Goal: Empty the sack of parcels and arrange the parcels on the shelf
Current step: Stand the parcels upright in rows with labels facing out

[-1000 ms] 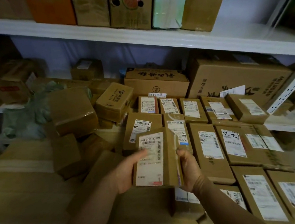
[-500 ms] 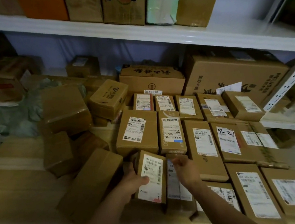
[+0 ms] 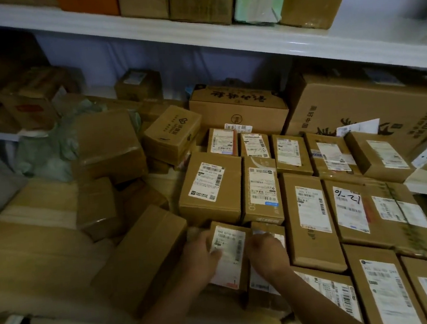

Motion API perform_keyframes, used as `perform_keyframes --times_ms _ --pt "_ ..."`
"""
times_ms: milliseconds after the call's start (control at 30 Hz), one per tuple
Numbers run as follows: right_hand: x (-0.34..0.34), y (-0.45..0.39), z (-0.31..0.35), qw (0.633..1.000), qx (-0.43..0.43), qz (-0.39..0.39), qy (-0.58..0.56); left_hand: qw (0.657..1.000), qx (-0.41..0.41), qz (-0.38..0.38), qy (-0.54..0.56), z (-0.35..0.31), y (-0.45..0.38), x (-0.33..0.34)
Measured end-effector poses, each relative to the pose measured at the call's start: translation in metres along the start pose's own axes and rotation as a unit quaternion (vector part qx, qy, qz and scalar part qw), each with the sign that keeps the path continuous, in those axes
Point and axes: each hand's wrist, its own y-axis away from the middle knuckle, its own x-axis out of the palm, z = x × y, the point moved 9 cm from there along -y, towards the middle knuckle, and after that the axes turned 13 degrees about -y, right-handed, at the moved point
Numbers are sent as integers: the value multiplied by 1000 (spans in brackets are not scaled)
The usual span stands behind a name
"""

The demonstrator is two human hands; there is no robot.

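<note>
White metal shelf [image 3: 219,40] is carrying rows of brown cardboard parcels, labels up. At six o'clock, a small brown cardboard parcel with a white label [image 3: 229,256] is lying beside its neighbours. Left hand [image 3: 201,257] and right hand [image 3: 268,253] are gripping its sides, fingers curled round the edges.

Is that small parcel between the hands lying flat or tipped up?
Tipped: the small parcel leans, label up, near end raised, gripped by left hand and right hand.
</note>
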Motion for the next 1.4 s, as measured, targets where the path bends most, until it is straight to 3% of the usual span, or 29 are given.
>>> perform_keyframes --times_ms 100,167,267,333,433,567,667,767,933,1067,1133,1233,1300,1400 --pt "12 -5 21 999 -11 19 -45 981 39 -160 -106 -16 13 -62" --pt "25 -4 41 996 -30 44 -72 958 2 -201 -203 -4 16 -92" --pt "44 3 65 988 -50 74 -127 943 -139 -137 -271 48 18 -113" --pt "59 9 73 980 -35 103 -168 940 -187 -69 -275 77 23 -110" --pt "78 21 86 967 4 147 -208 944 -196 -16 -266 100 28 -102" --pt "97 33 102 934 70 196 -290 943 -164 -32 -287 96 28 -108" --pt "111 38 110 892 125 213 -378 960 -114 -74 -246 80 30 -116" --pt "110 37 114 859 158 181 -452 976 -33 -86 -195 68 23 -121" --pt "104 34 98 844 185 136 -484 995 86 -32 -30 49 16 -132" --pt "100 35 99 842 177 103 -499 992 116 42 24 40 24 -122" --pt "98 36 96 848 178 91 -491 994 101 3 34 45 23 -126" --pt "95 37 92 830 187 96 -517 984 -17 -97 149 81 17 -149" --pt "92 40 93 818 193 117 -529 959 -102 -24 264 104 15 -141" --pt "101 46 100 806 194 166 -534 926 -112 158 324 106 23 -116"
